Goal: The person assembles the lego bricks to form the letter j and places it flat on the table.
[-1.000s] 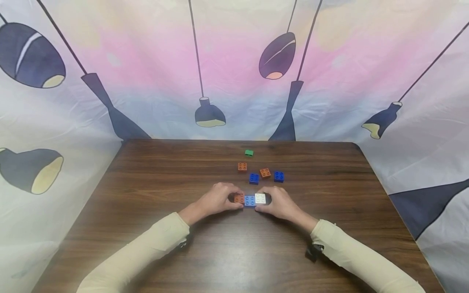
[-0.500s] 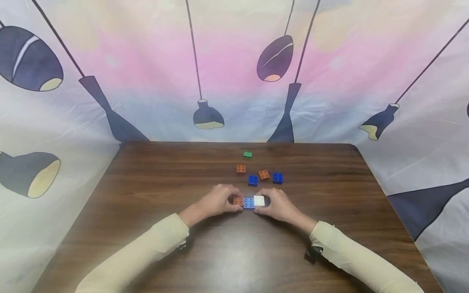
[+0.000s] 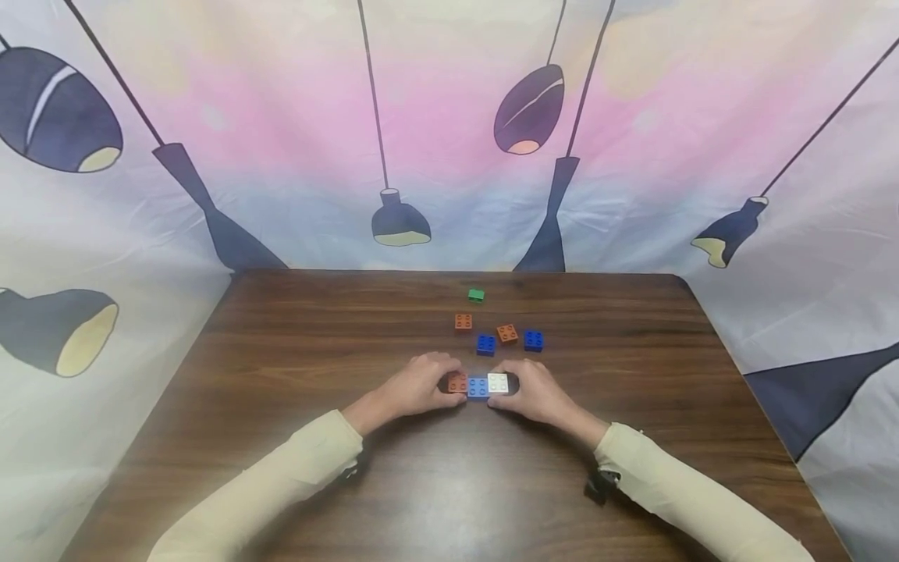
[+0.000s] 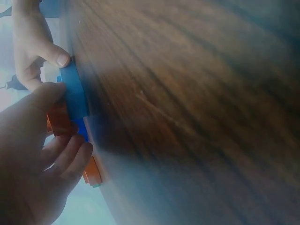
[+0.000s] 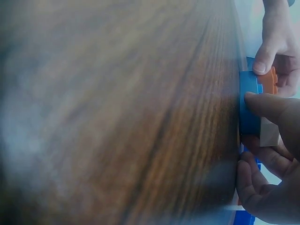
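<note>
Since the blue brick (image 3: 477,388), orange brick (image 3: 458,383) and white brick (image 3: 498,383) look like hard plastic, we judge them light, stiff, slightly slick and unlikely to break, best pinched by their flat front and back sides. We find them low at the table (image 3: 449,484), between the hands, orange at the blue one's left end, white at its right. We see the left hand (image 3: 427,384) gripping the orange brick between thumb and curled fingers; the right hand (image 3: 535,390) pinches the white brick likewise, both thumbs on the near side. Both forearms (image 3: 281,476) angle inward, hands facing each other.
</note>
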### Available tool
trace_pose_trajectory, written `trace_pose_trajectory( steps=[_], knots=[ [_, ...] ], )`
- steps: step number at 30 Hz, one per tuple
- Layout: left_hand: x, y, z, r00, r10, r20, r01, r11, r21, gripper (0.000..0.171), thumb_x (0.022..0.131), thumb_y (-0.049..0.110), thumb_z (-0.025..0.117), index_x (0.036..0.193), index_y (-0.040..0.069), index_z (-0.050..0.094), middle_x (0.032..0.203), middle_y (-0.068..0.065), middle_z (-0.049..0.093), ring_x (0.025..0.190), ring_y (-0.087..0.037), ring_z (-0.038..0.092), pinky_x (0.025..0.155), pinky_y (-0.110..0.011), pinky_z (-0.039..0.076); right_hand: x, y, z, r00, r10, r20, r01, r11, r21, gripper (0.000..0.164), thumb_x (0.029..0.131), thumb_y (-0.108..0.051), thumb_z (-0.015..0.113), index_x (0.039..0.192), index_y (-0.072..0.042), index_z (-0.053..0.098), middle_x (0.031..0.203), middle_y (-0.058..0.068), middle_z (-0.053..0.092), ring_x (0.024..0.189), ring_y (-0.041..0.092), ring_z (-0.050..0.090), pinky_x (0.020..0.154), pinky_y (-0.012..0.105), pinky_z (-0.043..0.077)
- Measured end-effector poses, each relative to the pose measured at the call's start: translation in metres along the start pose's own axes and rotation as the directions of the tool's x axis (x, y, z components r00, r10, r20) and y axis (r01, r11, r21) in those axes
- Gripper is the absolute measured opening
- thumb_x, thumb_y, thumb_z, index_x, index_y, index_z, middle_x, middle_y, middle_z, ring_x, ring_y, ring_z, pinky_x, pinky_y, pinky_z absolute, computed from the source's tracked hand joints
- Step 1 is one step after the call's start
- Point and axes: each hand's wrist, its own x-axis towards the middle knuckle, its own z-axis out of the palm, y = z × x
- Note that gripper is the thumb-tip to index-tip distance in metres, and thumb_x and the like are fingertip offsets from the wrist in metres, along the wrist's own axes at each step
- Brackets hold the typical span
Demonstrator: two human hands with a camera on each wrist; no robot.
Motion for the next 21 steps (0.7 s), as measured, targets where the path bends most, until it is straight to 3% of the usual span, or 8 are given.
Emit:
trace_pose_trajectory(
  steps=[7, 11, 16, 21],
  knots=[
    [0.004, 0.003, 0.005, 1.0, -0.006, 0.012, 0.007, 0.998, -0.058, 0.054, 0.082, 0.049, 0.073, 0.124, 0.017, 0.061, 0.114, 0.003, 0.065, 0.1, -0.011, 0.058, 0.087, -0.033, 0.048, 0.001, 0.0, -0.001, 1.0, 0.003, 0.0, -0.003, 1.0, -0.006, 0.033, 0.074, -0.03, 0.085, 0.101, -0.02, 0.069, 0.091, -0.009, 0.067, 0.081, 0.008, 0.057, 0.075, 0.031, 0.049],
    [0.009, 0.006, 0.012, 1.0, 0.005, -0.009, -0.006, 0.994, -0.108, 0.057, 0.081, 0.05, 0.073, 0.127, 0.019, 0.059, 0.119, 0.003, 0.063, 0.105, -0.011, 0.057, 0.09, -0.033, 0.046, 0.0, 0.001, -0.001, 1.0, -0.005, -0.001, 0.005, 1.0, -0.016, 0.041, 0.073, -0.031, 0.085, 0.108, -0.019, 0.068, 0.101, -0.005, 0.069, 0.089, 0.01, 0.06, 0.08, 0.033, 0.05],
    [0.015, 0.011, 0.018, 0.999, 0.019, -0.026, -0.022, 0.993, -0.114, 0.058, 0.081, 0.053, 0.073, 0.126, 0.019, 0.059, 0.118, 0.004, 0.064, 0.102, -0.009, 0.058, 0.088, -0.029, 0.047, -0.006, 0.002, -0.006, 1.0, -0.025, -0.001, 0.025, 0.999, -0.02, 0.057, 0.07, -0.032, 0.087, 0.12, -0.019, 0.064, 0.116, -0.001, 0.068, 0.103, 0.015, 0.061, 0.09, 0.039, 0.05],
    [0.018, 0.014, 0.02, 1.0, 0.012, -0.017, -0.014, 0.994, -0.108, 0.059, 0.081, 0.054, 0.072, 0.126, 0.018, 0.06, 0.115, 0.004, 0.065, 0.097, -0.008, 0.057, 0.083, -0.026, 0.047, -0.015, 0.001, -0.02, 0.999, -0.04, 0.0, 0.04, 0.999, -0.01, 0.061, 0.071, -0.03, 0.088, 0.124, -0.017, 0.062, 0.12, 0.0, 0.066, 0.107, 0.017, 0.062, 0.09, 0.04, 0.051]
  ],
)
